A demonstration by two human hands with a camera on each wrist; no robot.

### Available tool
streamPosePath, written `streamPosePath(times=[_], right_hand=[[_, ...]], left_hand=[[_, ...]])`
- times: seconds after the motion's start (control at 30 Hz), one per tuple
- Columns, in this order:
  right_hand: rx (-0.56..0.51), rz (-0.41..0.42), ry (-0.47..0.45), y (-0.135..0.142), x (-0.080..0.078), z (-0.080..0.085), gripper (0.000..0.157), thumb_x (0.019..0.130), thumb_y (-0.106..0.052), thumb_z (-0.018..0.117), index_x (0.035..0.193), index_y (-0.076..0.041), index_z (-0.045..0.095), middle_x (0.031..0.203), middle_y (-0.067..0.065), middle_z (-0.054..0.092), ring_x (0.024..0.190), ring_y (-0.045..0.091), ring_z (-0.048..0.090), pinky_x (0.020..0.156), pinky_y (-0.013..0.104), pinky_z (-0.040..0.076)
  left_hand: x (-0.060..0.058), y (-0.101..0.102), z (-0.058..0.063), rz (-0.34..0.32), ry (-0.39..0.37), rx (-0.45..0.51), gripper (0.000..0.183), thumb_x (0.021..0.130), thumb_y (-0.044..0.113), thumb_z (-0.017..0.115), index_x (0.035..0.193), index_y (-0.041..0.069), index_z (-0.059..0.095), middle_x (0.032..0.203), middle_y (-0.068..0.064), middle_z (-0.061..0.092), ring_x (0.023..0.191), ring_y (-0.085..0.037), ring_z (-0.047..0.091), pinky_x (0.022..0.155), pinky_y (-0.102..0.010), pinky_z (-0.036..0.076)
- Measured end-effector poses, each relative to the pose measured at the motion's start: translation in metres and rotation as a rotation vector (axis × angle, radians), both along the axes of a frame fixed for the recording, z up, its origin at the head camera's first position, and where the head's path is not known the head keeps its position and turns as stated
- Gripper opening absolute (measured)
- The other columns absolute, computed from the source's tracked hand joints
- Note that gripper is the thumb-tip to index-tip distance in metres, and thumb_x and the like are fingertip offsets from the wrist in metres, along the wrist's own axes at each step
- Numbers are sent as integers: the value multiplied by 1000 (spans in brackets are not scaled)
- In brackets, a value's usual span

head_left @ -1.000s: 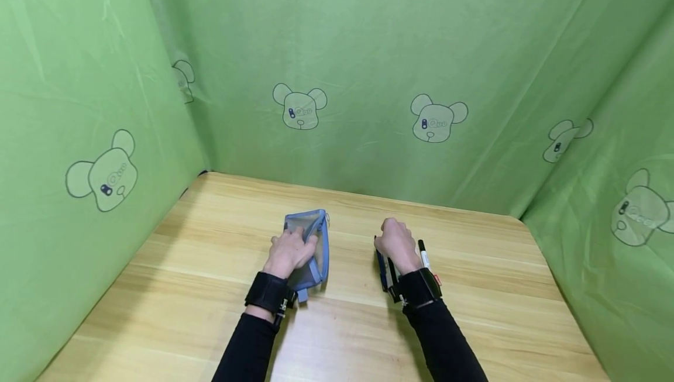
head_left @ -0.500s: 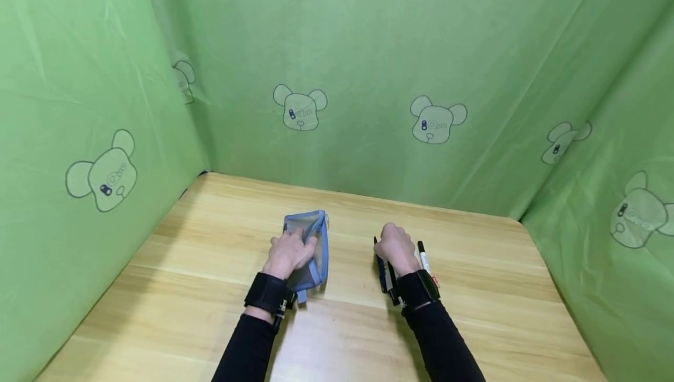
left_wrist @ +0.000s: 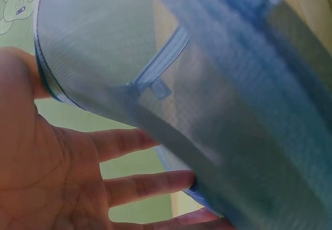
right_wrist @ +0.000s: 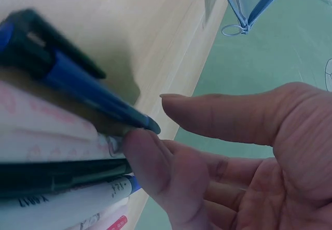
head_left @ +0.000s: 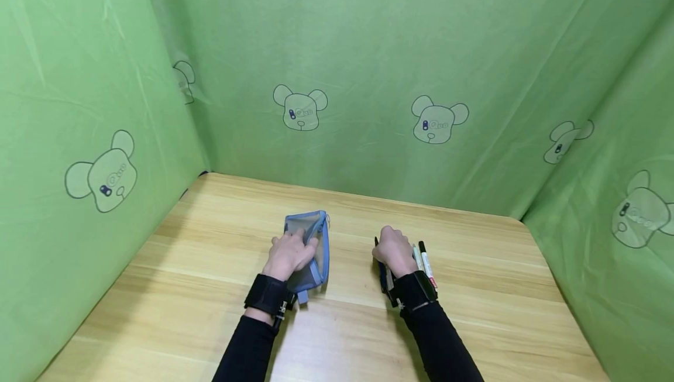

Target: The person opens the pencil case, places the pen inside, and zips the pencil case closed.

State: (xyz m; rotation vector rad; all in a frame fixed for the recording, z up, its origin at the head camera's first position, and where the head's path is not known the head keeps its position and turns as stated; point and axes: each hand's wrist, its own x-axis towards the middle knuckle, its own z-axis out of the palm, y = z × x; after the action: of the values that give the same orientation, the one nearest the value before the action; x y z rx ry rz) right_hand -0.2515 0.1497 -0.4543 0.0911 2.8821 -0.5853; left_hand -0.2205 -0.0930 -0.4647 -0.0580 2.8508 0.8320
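A blue-edged mesh pencil case [head_left: 323, 253] stands unzipped on the table, left of centre. My left hand [head_left: 286, 253] holds it by its open mouth; in the left wrist view the thumb passes behind one edge and the fingertips lie against the mesh [left_wrist: 207, 100]. My right hand [head_left: 395, 251] is over a row of pens, covering part of it. In the right wrist view, a bent finger touches the end of a blue pen [right_wrist: 91, 84], while the thumb stays apart from it. A white-and-pink pen [right_wrist: 46, 116], a dark pen [right_wrist: 62, 177] and a white marker [right_wrist: 72, 201] lie alongside.
A wooden table [head_left: 210, 312] carries everything. Green curtain [head_left: 368, 37] with bear-head prints encloses the table's back and both sides. On the right hand's far side lie a pale green pen [head_left: 417, 257] and a black-capped marker [head_left: 426, 263].
My right hand has shifted slightly left and toward me over the pens, so the pale green pen now shows beside the black-capped marker. The left hand and pencil case stay put.
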Motion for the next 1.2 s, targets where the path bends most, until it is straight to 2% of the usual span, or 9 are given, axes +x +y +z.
streamPosePath(times=[0.3, 0.53, 0.73, 0.93, 1.2], right_hand=[[-18, -6, -2, -2, 0, -5, 25, 83, 0, 62, 65, -10, 48, 68, 8, 53, 57, 24, 54, 45, 28, 38], [-41, 4, -21, -5, 4, -5, 16, 84, 2, 63, 70, -4, 59, 68, 11, 59, 54, 23, 58, 45, 27, 42], [-31, 3, -28, -7, 5, -4, 8, 83, 0, 64, 75, -2, 62, 67, 12, 64, 49, 21, 61, 44, 27, 44], [-48, 0, -17, -8, 4, -7, 13, 79, 2, 62, 68, -4, 59, 64, 11, 62, 45, 19, 58, 41, 24, 43], [-39, 17, -13, -10, 4, -8, 24, 77, 0, 64, 64, -11, 47, 70, 9, 52, 56, 21, 50, 45, 27, 38]], left_hand=[[2, 1, 0, -19, 1, -19, 64, 100, 44, 40, 153, 7, 45, 153, -27, 47, 129, -55, 46, 94, -61, 47], [7, 2, 0, -30, 17, -23, 64, 100, 44, 42, 151, 6, 46, 153, -27, 48, 137, -58, 42, 99, -65, 47], [10, 3, -1, -56, 14, -30, 64, 100, 44, 44, 151, 6, 47, 154, -27, 47, 143, -58, 36, 108, -69, 40], [12, 3, -1, -74, 3, -58, 64, 100, 44, 44, 152, 6, 46, 156, -28, 44, 144, -61, 33, 108, -70, 40], [12, 4, 1, -85, 7, -61, 64, 100, 42, 45, 151, 3, 46, 155, -30, 43, 142, -60, 35, 110, -69, 39]])
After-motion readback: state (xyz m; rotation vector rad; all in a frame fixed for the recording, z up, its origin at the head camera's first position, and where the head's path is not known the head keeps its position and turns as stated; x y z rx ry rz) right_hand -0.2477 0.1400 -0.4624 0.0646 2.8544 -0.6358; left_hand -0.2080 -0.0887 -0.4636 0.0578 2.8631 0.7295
